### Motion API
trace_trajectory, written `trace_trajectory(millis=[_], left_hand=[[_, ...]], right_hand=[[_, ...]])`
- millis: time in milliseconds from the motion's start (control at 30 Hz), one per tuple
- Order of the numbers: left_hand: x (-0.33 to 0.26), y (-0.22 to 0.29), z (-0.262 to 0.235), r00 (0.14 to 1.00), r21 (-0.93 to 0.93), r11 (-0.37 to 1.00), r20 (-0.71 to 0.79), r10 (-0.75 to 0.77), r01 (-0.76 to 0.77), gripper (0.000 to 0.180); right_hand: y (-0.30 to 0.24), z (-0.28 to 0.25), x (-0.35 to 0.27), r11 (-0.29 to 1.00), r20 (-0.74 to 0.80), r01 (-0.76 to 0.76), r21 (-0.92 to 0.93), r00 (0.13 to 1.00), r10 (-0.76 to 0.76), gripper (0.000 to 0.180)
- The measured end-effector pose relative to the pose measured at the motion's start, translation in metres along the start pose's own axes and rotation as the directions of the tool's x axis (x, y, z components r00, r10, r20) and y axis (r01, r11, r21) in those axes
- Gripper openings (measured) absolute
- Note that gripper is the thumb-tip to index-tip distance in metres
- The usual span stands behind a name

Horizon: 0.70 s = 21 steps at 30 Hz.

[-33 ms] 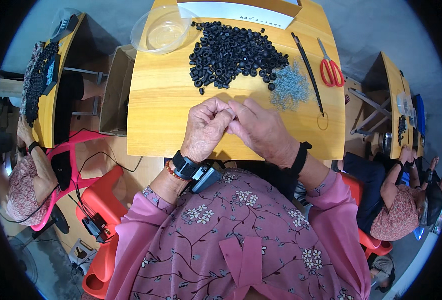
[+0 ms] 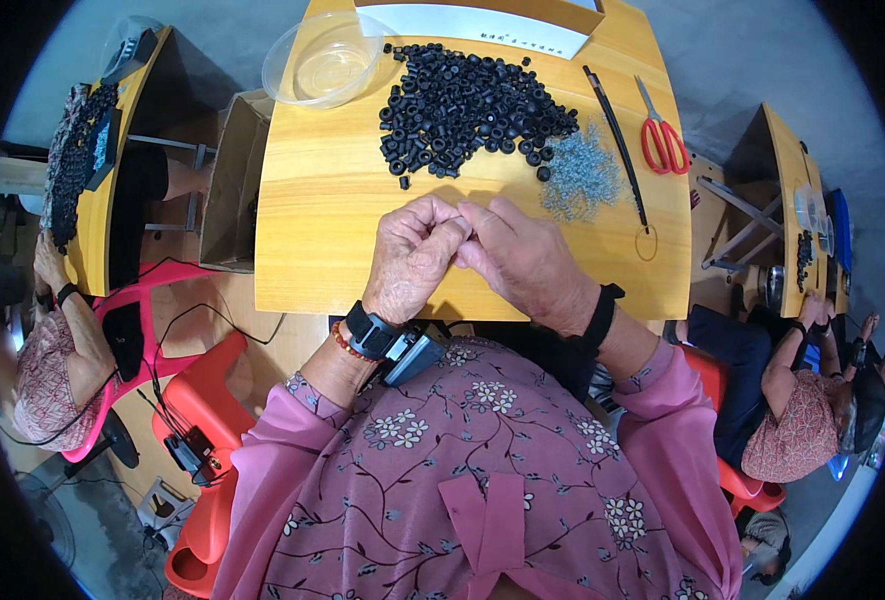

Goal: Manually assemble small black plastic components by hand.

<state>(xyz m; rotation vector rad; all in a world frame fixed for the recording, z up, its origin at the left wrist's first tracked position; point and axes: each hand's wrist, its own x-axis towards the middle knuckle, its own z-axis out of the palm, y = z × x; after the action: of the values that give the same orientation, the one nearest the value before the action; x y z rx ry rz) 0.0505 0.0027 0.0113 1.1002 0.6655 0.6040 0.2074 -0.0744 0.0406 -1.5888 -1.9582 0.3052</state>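
Both hands meet over the near part of the wooden table (image 2: 312,235), fingertips pinched together. My left hand (image 2: 414,255) is closed, thumb pressed against the forefinger. Against it, my right hand (image 2: 527,262) is closed too. Whatever lies between the fingertips is too small or too hidden to make out. Just beyond the hands spreads a pile of black beads (image 2: 462,110), some ring-shaped and some round. A heap of small pale-blue, thin pieces (image 2: 580,178) lies at the pile's right edge, nearest my right hand.
Right of the heap lie a black beaded strand (image 2: 617,140) ending in a thin loop, and red-handled scissors (image 2: 662,140). A clear plastic bowl (image 2: 322,65) stands at the far left, a white box (image 2: 482,30) at the back. Other people sit at tables on both sides.
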Motion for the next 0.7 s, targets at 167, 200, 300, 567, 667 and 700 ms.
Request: trace_trajectory(millis=[167, 200, 300, 567, 667, 700], left_hand=[[0.006, -0.002, 0.000, 1.000, -0.030, 0.999, -0.023, -0.009, 0.008, 0.013], [0.006, -0.003, 0.001, 1.000, -0.020, 1.000, -0.030, -0.005, 0.005, 0.013], [0.006, -0.005, 0.000, 1.000, 0.005, 1.000, -0.027, 0.003, -0.002, 0.013], [0.006, 0.006, 0.001, 1.000, 0.057, 0.998, 0.014, -0.018, 0.017, 0.018], [0.008, 0.003, -0.004, 0.995, 0.104, 0.994, 0.089, -0.048, 0.038, 0.019], [0.007, 0.004, -0.004, 0.994, 0.113, 0.993, 0.093, -0.054, 0.043, 0.019]], right_hand=[[0.007, -0.002, 0.005, 0.996, 0.000, -0.057, 0.067, 0.998, 0.057, 0.042], [0.009, -0.002, 0.005, 0.995, 0.001, -0.039, 0.089, 0.999, 0.039, 0.039], [0.014, -0.002, 0.008, 0.994, 0.026, -0.011, 0.113, 1.000, 0.008, 0.031], [0.015, -0.014, 0.016, 0.999, 0.090, -0.011, 0.032, 0.996, 0.008, 0.028], [0.018, -0.011, 0.014, 0.999, 0.078, 0.029, 0.021, 0.996, -0.031, 0.028], [0.018, -0.011, 0.013, 0.999, 0.086, 0.034, 0.007, 0.996, -0.034, 0.028]])
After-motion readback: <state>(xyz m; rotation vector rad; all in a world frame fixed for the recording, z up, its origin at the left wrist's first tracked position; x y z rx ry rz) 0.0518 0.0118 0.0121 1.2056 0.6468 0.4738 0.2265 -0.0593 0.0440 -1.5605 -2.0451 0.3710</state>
